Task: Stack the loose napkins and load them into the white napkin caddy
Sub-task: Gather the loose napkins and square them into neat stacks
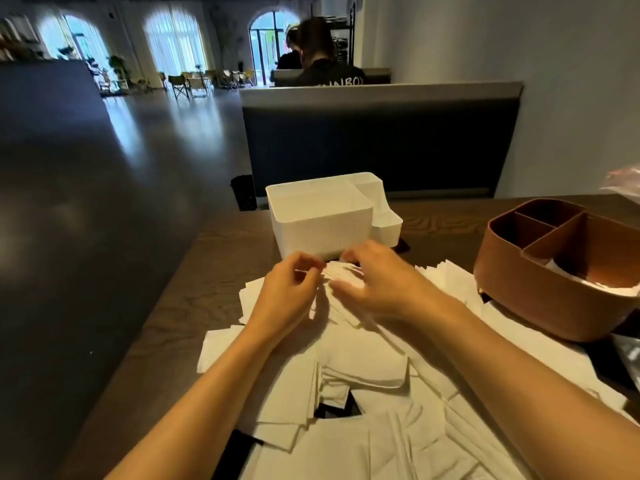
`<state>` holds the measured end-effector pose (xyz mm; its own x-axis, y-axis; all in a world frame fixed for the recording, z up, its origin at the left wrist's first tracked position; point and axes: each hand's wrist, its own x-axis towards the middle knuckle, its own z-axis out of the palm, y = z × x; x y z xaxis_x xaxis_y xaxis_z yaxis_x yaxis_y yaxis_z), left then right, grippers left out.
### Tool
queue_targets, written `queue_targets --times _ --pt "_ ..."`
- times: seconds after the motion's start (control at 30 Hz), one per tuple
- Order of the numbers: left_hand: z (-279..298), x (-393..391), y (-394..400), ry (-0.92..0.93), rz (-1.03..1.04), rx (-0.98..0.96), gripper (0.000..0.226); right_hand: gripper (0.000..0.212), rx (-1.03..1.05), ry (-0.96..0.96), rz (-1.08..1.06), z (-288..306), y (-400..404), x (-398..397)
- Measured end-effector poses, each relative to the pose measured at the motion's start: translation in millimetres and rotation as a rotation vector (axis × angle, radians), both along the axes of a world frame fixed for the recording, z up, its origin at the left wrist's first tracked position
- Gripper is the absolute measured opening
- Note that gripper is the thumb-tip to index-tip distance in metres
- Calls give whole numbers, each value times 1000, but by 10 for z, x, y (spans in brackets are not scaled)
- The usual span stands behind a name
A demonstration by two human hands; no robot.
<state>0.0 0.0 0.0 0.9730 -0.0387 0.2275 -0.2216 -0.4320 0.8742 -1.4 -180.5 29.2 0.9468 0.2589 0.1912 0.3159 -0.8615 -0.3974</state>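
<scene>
Loose white napkins (363, 382) lie spread in a messy heap over the dark wooden table, from its middle to the near edge. The white napkin caddy (322, 220) stands upright just beyond the heap, and its large compartment looks empty. My left hand (289, 292) and my right hand (377, 282) meet right in front of the caddy. Both pinch a small bunch of napkins (341, 271) at the far end of the heap, with the fingers curled around its edges.
A brown divided caddy (554, 271) stands at the right with some napkins in one compartment. The table's left edge (162, 306) drops to a dark floor. A dark booth back (381, 143) rises behind the table, with a person seated beyond it.
</scene>
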Motion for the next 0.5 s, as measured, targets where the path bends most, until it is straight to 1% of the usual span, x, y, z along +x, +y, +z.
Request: queue_targets --times 0.07,0.13,0.2,0.27,0.4,0.5 --pt "-44 23 29 5 34 -38 22 73 -129 29 16 -64 13 -17" --pt "-91 79 64 -3 21 -53 25 88 -212 57 55 -145 0 -28" --pt "-101 149 71 -7 16 -51 26 94 -235 48 71 -162 2 15" --pt "-101 167 76 -16 16 -53 27 85 -201 -15 64 -176 2 34" --pt "-123 156 63 20 16 -76 26 55 -37 -75 18 -208 -12 71" --pt "-113 146 64 41 -4 -74 23 34 11 -111 -27 -220 -57 108"
